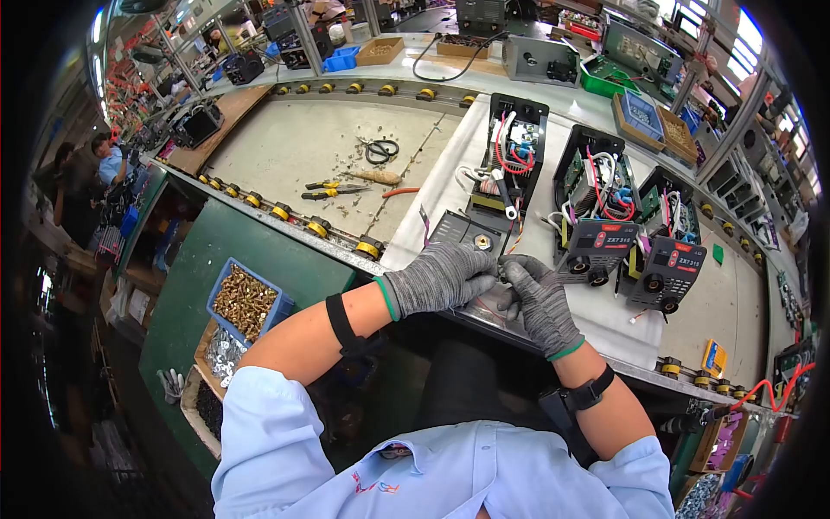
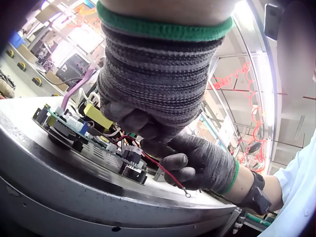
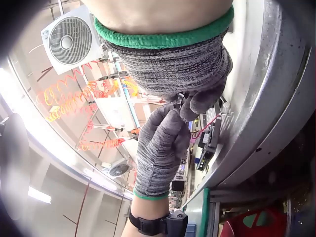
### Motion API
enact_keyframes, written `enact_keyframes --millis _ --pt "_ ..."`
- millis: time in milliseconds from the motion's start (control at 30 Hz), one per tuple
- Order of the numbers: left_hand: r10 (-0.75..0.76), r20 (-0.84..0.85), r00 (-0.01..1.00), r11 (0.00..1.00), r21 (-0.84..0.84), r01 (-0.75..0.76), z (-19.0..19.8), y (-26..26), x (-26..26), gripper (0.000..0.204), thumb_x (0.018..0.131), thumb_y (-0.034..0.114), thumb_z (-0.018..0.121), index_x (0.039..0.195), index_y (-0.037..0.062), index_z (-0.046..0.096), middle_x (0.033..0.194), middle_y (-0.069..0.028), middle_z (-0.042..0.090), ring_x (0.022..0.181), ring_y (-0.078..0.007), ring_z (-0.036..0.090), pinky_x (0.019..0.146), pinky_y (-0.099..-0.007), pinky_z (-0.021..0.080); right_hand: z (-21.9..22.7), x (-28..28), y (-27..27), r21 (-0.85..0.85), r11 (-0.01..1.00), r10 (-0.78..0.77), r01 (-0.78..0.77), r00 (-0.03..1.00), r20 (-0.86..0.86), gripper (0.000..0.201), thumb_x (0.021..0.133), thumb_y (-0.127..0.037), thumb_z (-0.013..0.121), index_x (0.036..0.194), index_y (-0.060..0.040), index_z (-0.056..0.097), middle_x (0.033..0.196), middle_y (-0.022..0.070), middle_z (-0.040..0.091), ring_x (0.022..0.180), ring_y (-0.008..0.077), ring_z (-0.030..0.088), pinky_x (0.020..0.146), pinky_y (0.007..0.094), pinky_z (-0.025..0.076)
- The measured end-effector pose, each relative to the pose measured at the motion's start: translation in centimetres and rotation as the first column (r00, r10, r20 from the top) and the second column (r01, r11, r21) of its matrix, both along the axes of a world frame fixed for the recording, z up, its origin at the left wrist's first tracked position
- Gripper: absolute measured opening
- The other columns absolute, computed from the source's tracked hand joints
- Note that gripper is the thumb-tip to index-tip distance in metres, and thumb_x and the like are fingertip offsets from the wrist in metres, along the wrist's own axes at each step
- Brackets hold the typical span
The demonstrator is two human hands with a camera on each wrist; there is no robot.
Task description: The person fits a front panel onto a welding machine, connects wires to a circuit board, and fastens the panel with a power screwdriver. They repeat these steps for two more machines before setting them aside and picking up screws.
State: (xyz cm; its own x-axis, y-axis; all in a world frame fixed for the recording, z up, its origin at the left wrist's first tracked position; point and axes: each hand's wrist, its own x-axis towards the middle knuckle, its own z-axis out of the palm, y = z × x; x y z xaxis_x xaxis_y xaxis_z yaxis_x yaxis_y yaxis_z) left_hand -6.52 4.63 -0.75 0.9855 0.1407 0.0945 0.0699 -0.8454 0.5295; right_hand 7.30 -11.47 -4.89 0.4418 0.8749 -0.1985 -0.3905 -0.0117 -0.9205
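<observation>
Both hands wear grey knit gloves with green cuffs and meet at the front edge of the bench. My left hand (image 1: 443,278) and right hand (image 1: 540,303) pinch a small dark part (image 3: 180,99) between their fingertips; its kind is too small to tell. Right beside the left hand lies a black slotted panel (image 1: 462,232) with a round brass-coloured fitting. A circuit board (image 2: 74,129) sits along it in the left wrist view. Below the hands there, a thin red wire (image 2: 165,172) ends in a ring terminal. An opened machine chassis (image 1: 519,143) stands behind the panel.
Two more opened machines (image 1: 596,246) (image 1: 666,268) marked ZX7 315 stand to the right on white foam sheeting (image 1: 432,195). Pliers (image 1: 333,190) and black-handled scissors (image 1: 380,151) lie at back left. A blue bin (image 1: 281,307) of brass screws sits left, near rollers (image 1: 320,227).
</observation>
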Motion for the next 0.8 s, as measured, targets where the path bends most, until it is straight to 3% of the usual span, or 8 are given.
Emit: enact_keyframes --millis 100,200,333,533,633,700,767,800 --pt "0.020 -0.060 0.998 1.000 0.004 -0.020 0.6 0.0 0.1 0.025 0.094 0.026 0.061 0.104 0.0048 0.068 0.088 -0.0192 0.067 0.090 -0.0357 0.067 0.080 -0.0441 0.053 -0.7 -0.2 0.2 -0.041 0.999 0.015 -0.013 0.999 0.050 0.039 0.098 -0.025 0.065 0.122 0.0043 0.060 0.096 0.0090 0.068 0.057 0.0117 0.064 0.044 0.0211 0.051" --pt "0.038 0.008 0.999 0.998 -0.057 -0.038 0.1 0.1 -0.1 0.024 0.094 0.025 0.061 0.104 0.0041 0.068 0.088 -0.0195 0.067 0.088 -0.0358 0.067 0.079 -0.0441 0.053 -0.8 -0.3 0.0 -0.049 0.999 -0.003 0.007 0.996 0.094 0.038 0.098 -0.026 0.066 0.120 0.0047 0.062 0.090 0.0079 0.068 0.057 0.0108 0.063 0.045 0.0210 0.051" --pt "0.065 -0.008 0.998 0.989 -0.131 -0.065 -0.1 -0.1 0.2 0.023 0.094 0.023 0.061 0.102 0.0028 0.068 0.088 -0.0196 0.067 0.086 -0.0360 0.067 0.078 -0.0436 0.053 -0.7 -0.5 -0.4 -0.059 0.998 -0.021 0.024 0.998 0.056 0.038 0.097 -0.027 0.067 0.118 0.0048 0.064 0.084 0.0063 0.068 0.058 0.0095 0.062 0.047 0.0207 0.050" --pt "0.081 0.078 0.994 0.988 -0.136 -0.070 -0.6 -0.4 0.3 0.022 0.094 0.022 0.062 0.099 0.0013 0.068 0.084 -0.0194 0.067 0.079 -0.0325 0.068 0.074 -0.0413 0.053 -0.1 0.2 -0.6 -0.075 0.994 0.088 -0.076 0.981 0.172 0.039 0.093 -0.028 0.072 0.114 0.0042 0.064 0.080 0.0041 0.067 0.061 0.0077 0.061 0.053 0.0213 0.051" --pt "0.088 -0.101 0.991 0.973 -0.203 -0.107 1.7 -0.8 -0.2 0.024 0.093 0.023 0.064 0.101 0.0009 0.068 0.081 -0.0175 0.068 0.076 -0.0290 0.068 0.072 -0.0393 0.053 1.4 0.9 -1.2 -0.091 0.982 0.182 -0.168 0.966 0.182 0.038 0.091 -0.026 0.073 0.111 0.0052 0.064 0.081 0.0044 0.067 0.062 0.0079 0.061 0.054 0.0224 0.051" --pt "0.138 0.195 0.971 0.985 -0.126 -0.114 4.2 -0.8 -0.6 0.028 0.092 0.027 0.065 0.103 0.0008 0.069 0.079 -0.0163 0.068 0.075 -0.0275 0.068 0.072 -0.0380 0.053 2.1 1.1 -1.8 -0.160 0.970 0.224 -0.183 0.928 0.297 0.037 0.091 -0.024 0.073 0.110 0.0063 0.064 0.082 0.0048 0.066 0.063 0.0084 0.061 0.055 0.0234 0.050" --pt "0.278 -0.038 0.960 0.869 -0.416 -0.268 8.2 0.8 -0.3 0.037 0.090 0.036 0.066 0.101 0.0001 0.070 0.080 -0.0165 0.069 0.074 -0.0276 0.068 0.074 -0.0370 0.054 1.9 1.5 -2.2 -0.181 0.962 0.250 -0.204 0.924 0.290 0.037 0.090 -0.023 0.073 0.110 0.0067 0.064 0.084 0.0052 0.066 0.064 0.0086 0.061 0.055 0.0239 0.050" --pt "0.321 -0.027 0.947 0.907 -0.279 -0.315 9.0 2.1 0.9 0.043 0.090 0.042 0.065 0.099 -0.0001 0.071 0.080 -0.0170 0.069 0.073 -0.0268 0.068 0.074 -0.0375 0.054 1.9 1.5 -2.2 -0.169 0.965 0.243 -0.202 0.931 0.273 0.037 0.090 -0.023 0.073 0.111 0.0062 0.064 0.085 0.0054 0.066 0.065 0.0086 0.061 0.054 0.0241 0.049"
